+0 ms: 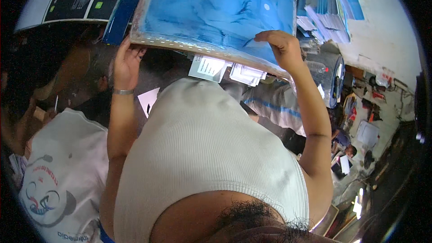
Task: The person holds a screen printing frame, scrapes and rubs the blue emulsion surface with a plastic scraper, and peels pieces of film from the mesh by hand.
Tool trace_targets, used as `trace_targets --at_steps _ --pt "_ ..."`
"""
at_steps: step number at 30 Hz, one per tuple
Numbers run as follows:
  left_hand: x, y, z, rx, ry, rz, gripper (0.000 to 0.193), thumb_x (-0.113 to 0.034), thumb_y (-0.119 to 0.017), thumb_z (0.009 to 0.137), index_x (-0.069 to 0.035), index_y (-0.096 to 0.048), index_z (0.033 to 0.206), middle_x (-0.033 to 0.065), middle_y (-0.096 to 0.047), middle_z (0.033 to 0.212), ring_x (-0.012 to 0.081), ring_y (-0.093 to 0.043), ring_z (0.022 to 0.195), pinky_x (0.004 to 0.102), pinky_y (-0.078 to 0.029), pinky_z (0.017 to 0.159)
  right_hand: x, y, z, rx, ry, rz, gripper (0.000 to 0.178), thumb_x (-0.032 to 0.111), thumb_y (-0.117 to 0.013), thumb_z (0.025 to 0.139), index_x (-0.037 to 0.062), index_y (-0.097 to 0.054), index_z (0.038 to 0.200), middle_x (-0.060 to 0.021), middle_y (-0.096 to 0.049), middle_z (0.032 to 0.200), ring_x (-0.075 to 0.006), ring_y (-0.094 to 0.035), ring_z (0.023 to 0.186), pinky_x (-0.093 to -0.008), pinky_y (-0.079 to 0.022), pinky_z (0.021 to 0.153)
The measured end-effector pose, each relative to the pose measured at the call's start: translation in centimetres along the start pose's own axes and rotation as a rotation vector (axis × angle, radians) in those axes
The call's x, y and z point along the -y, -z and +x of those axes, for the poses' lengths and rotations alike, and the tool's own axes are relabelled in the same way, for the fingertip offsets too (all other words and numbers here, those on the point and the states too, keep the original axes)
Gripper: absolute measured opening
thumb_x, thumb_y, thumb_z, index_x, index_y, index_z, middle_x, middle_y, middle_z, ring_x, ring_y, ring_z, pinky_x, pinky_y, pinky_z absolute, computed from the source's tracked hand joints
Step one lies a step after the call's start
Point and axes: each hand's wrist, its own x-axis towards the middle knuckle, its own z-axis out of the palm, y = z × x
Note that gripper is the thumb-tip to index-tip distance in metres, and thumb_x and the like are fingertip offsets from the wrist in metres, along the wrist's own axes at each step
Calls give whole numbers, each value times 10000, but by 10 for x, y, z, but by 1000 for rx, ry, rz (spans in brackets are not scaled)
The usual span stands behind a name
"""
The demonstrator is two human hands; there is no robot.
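A screen-printing frame [189,44] with blue mesh smeared with darker ink tilts up in front of me. My left hand [127,65] is at its near left corner, thumb up along the side and fingers curled under the rim, gripping it. Over the near right part of the mesh, my right hand [283,49] is closed in a pinch on a small, thin, pale bluish flat piece [255,43]. That piece lies against or just above the mesh; I cannot tell which. Under the frame's near edge sit a printed grey-white card [207,69] and a stack of white cards [246,74].
At the far right stand stacks of blue and white sheets [330,6]. A dark blue panel [123,11] leans left of the frame. Close on my left is a person in a white shirt [67,162]. A clear bottle [317,66] and a dark drum [335,81] are to the right.
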Motion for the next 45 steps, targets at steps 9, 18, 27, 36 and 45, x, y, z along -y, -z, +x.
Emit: trace_targets --at_steps 9,18,27,36,45 --pt "-4 15 5 18 47 67 408 -276 -446 1016 -26 -529 1327 111 -583 1295 240 -522 1207 408 -389 1033 -10 -4 -48 -222 -730 684 334 -20 -510 923 56 -626 1226 -47 -719 1046 -116 -656 846 -238 -502 686" --pt "-8 1 2 -13 30 148 477 -292 -470 998 -4 -479 1378 126 -563 1319 235 -514 1209 393 -370 1046 -17 -13 -30 -334 -756 419 458 -51 -473 843 52 -592 1273 -90 -721 1023 -141 -665 785 -248 -499 602" --pt "-11 8 4 -34 25 240 534 -301 -498 977 2 -434 1413 115 -561 1325 214 -522 1203 375 -378 1039 3 34 -30 -411 -796 628 463 -34 -474 850 78 -603 1280 -67 -716 1024 -105 -632 772 -213 -475 613" --pt "-11 4 1 -33 26 242 539 -298 -500 979 18 -433 1410 129 -566 1319 233 -517 1218 404 -361 1074 -4 -8 -14 -358 -811 469 418 -17 -538 860 38 -590 1271 -109 -744 957 -144 -692 755 -264 -536 652" --pt "-13 -2 -1 -44 12 309 527 -275 -489 983 28 -432 1412 129 -566 1306 230 -515 1203 399 -354 1061 40 -43 -3 -52 -640 -392 540 28 -563 793 217 -612 1297 -95 -709 1049 -311 -684 816 -440 -561 685"
